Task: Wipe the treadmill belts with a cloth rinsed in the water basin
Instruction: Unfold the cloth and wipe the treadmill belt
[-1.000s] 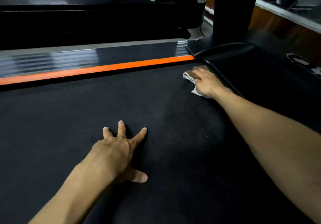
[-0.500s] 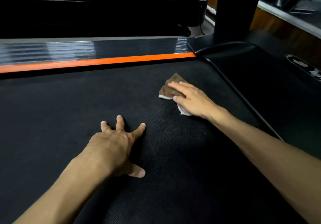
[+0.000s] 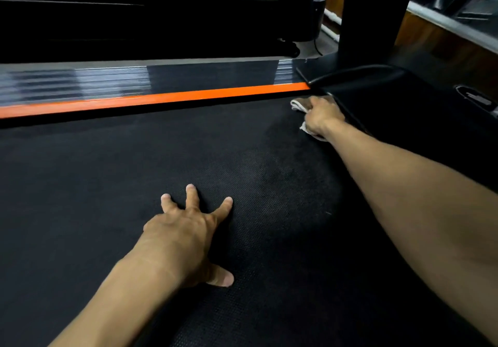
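**Cloth at the belt's far corner**

Here the right hand [image 3: 322, 116] presses the cloth [image 3: 297, 104] flat on the belt [image 3: 107, 185], up in the far right corner where the orange strip [image 3: 161, 98] meets the black motor cover [image 3: 404, 109] — whether its fingers are straight or curled over the cloth I cannot tell. The left hand [image 3: 186, 236] rests palm-down on the belt nearer the camera, fingers spread and straight — holding nothing. A dark post [image 3: 374, 15] rises behind the cover.
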A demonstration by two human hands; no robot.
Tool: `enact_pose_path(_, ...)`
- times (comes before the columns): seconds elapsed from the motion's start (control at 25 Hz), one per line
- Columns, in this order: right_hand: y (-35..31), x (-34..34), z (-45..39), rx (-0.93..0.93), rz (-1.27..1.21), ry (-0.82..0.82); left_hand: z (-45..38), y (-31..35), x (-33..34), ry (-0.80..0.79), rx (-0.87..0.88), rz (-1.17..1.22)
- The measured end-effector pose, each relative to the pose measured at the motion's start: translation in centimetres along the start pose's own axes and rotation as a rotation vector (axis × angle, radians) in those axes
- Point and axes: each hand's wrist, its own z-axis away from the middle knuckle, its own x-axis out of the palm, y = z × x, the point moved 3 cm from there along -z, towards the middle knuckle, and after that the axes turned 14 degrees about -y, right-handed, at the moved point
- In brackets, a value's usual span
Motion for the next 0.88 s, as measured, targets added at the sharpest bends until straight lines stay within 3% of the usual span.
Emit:
enact_pose_path(0.12, -4.1, 0.7, 1.4, -0.021, -0.01, 0.039, -0.1, -0.1, 0.0, -0.018, -0.009, 0.003)
enact_pose_path(0.32, -8.6, 4.1, 6.0, -0.494, 0.057, -0.114, 0.1, -0.2, 0.1, -0.02, -0.013, 0.007)
enact_pose_path(0.52, -3.9, 4.5, 11.3, -0.926, 0.099, -0.224, 0.1, -0.2, 0.1, -0.017, -0.009, 0.004)
enact_pose_path(0.6, -0.8, 3.4, 8.3, -0.809, 0.079, -0.209, 0.2, -0.3, 0.2, -0.013, -0.008, 0.003)
enact_pose_path(0.8, 1.6, 1.5, 0.3, -0.157, 0.033, -0.068, 0.3, -0.2, 0.1, -0.002, -0.004, -0.01)
enact_pose_path(0.88, 0.4, 1.7, 1.1, -0.116, 0.047, -0.02, 0.2, -0.1, 0.1, -0.004, -0.008, -0.015)
